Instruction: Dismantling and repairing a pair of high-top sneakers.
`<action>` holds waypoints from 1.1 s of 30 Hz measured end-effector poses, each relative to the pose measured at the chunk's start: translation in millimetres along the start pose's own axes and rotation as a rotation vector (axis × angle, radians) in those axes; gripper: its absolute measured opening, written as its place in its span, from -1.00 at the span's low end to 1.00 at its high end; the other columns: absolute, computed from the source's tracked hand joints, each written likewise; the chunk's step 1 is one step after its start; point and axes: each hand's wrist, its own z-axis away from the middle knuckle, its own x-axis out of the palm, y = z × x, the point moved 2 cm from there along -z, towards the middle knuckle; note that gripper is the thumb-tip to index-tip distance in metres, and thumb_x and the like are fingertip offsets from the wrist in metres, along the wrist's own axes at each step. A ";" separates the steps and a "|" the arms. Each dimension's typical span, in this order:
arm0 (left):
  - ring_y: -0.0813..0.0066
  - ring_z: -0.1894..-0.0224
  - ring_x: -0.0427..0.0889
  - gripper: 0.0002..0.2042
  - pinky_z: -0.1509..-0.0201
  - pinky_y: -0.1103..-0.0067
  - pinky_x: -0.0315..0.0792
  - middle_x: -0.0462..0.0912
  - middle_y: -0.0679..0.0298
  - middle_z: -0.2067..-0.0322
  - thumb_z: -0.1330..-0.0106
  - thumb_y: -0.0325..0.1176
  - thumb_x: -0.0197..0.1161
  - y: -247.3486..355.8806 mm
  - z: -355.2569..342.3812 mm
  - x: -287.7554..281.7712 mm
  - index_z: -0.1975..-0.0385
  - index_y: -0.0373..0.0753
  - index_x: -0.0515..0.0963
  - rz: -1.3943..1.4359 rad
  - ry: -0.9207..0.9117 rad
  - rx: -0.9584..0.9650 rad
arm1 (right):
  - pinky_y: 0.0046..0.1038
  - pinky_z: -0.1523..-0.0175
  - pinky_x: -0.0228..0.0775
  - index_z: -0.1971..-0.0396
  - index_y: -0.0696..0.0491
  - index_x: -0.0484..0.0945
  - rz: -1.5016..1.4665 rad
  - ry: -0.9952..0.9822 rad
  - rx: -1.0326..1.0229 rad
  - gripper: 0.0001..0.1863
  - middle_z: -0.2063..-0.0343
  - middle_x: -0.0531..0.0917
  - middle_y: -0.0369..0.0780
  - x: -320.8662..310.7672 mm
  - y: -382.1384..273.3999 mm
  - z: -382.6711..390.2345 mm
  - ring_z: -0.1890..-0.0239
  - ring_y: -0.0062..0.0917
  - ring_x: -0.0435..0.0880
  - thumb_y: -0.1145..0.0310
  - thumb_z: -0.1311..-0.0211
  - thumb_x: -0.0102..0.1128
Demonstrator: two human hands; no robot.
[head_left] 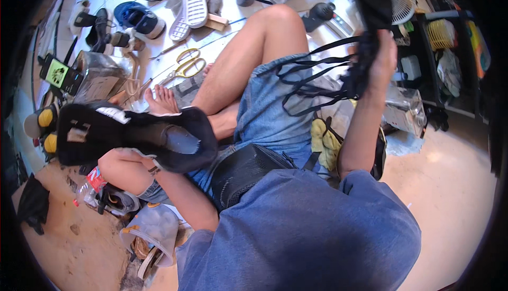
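Note:
My left hand [138, 157] is closed on the edge of a black shoe [182, 145], held over my bent left leg. The shoe is spread wide, and its dark inside and grey insole show. Up at the right, my right hand [386, 58] is raised and closed around a bunch of black straps [352, 79]. Several loose strap ends hang toward my denim shorts. A dark piece [373, 2] above that hand joins the bunch; its kind is hard to make out. The fingers of both hands are partly hidden.
Yellow-handled scissors [188, 66], a white shoe sole [197, 0] and a blue sneaker [138, 20] lie ahead. A phone [61, 74] stands at the left. A bucket [153, 227] is by my left side, a fan [403, 0] and a black shelf [428, 58] at the right.

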 end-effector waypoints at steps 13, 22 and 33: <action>-0.03 -0.24 0.48 -0.32 -0.37 0.11 0.36 0.45 -0.13 -0.23 -0.48 0.14 -0.11 -11.4 20.9 7.5 -0.37 -0.31 0.26 -0.155 0.037 0.231 | -0.35 -0.12 0.42 0.04 0.32 0.62 1.141 -0.674 0.361 -0.33 0.19 0.72 -0.09 -218.2 152.3 -6.1 0.10 -0.38 0.65 -0.12 -0.32 0.26; -0.03 -0.22 0.49 -0.30 -0.36 0.12 0.37 0.44 -0.16 -0.22 -0.46 0.14 -0.07 -39.3 58.6 29.2 -0.38 -0.33 0.24 0.150 0.032 0.014 | -0.46 -0.06 0.49 0.04 0.12 0.66 1.015 -0.564 -0.078 -0.71 0.16 0.74 -0.21 -115.2 51.2 -9.8 0.09 -0.54 0.69 0.25 -0.39 0.26; -0.03 -0.20 0.51 -0.27 -0.34 0.13 0.39 0.43 -0.21 -0.22 -0.43 0.14 -0.02 -3.7 47.6 3.6 -0.40 -0.34 0.21 0.464 -0.007 -0.360 | -0.25 -0.16 0.45 -0.21 0.11 0.51 1.263 -0.538 0.237 -0.32 0.06 0.68 0.08 -240.4 191.7 22.7 -0.04 -0.15 0.67 0.05 -0.14 0.37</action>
